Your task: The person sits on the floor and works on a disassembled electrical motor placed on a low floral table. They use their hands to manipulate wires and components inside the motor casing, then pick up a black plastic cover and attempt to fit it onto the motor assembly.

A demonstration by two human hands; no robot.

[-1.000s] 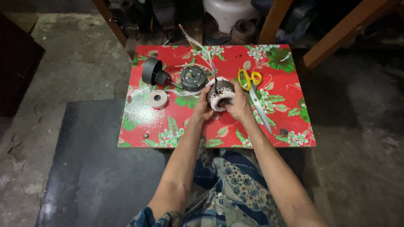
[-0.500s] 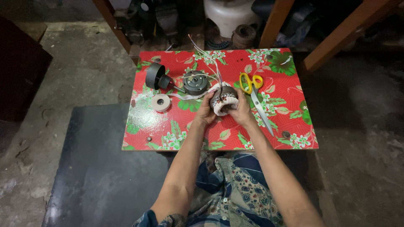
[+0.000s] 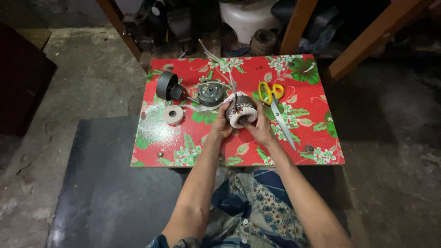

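Both my hands hold a round motor stator (image 3: 242, 111) with white-bound copper windings, just above the low table with a red floral cover (image 3: 303, 138). My left hand (image 3: 222, 123) grips its left side. My right hand (image 3: 260, 127) grips its lower right side. Thin wires run up from the stator toward the far edge of the table.
A grey motor end cap with a shaft (image 3: 167, 87) and a round grey motor housing (image 3: 211, 93) lie at the back left. A roll of white tape (image 3: 173, 115) sits at the left. Yellow-handled scissors (image 3: 277, 107) lie to the right. Wooden legs (image 3: 294, 27) and clutter stand behind the table.
The stator and both hands stay in about the same spot on the table; my fingers have shifted slightly around it. The view has moved a little.
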